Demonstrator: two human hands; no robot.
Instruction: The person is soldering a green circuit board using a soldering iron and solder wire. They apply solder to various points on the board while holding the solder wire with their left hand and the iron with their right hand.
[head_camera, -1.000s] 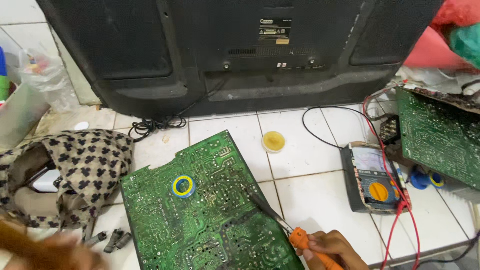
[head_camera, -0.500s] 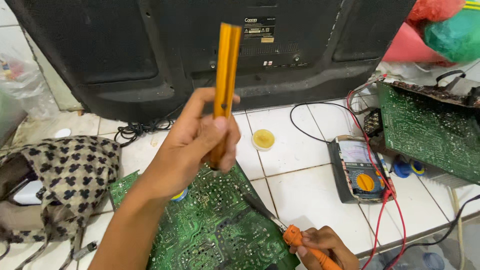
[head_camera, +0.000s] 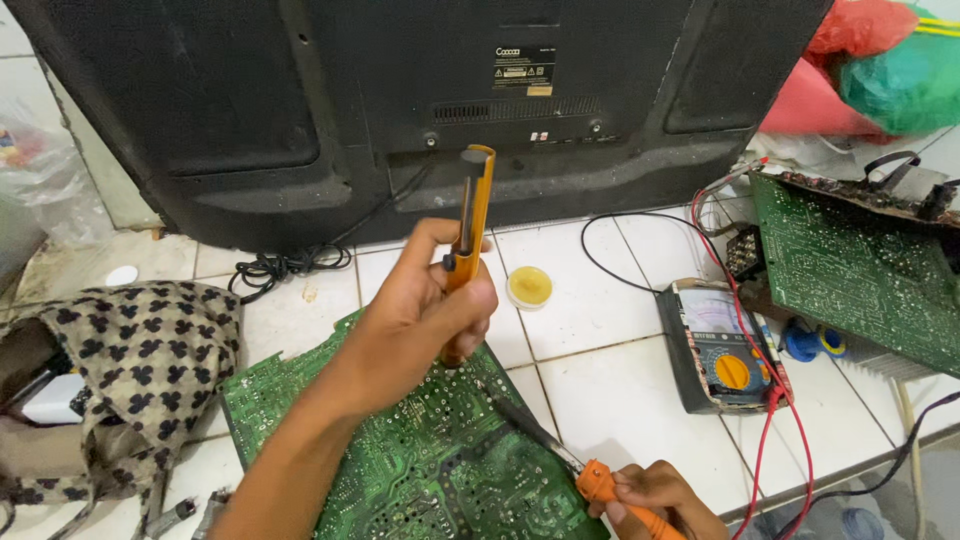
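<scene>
My left hand (head_camera: 425, 320) grips an orange pump-style desoldering tool (head_camera: 468, 235) and holds it upright above a green circuit board (head_camera: 400, 460) that lies on the white tiled floor. At the bottom right, my right hand (head_camera: 655, 500) holds a soldering iron (head_camera: 560, 455) by its orange handle. The iron's dark shaft slants up and left, with its tip on the board just below my left hand.
A large black television back (head_camera: 400, 100) stands behind the board. A small yellow tin (head_camera: 529, 287) lies on the tiles. A multimeter (head_camera: 722, 345) with red leads and a second green board (head_camera: 860, 270) sit at the right. A patterned bag (head_camera: 130, 350) lies at left.
My left hand came up from the bottom left with the orange tool, then lowered it toward the board. The right hand and iron stayed almost still.
</scene>
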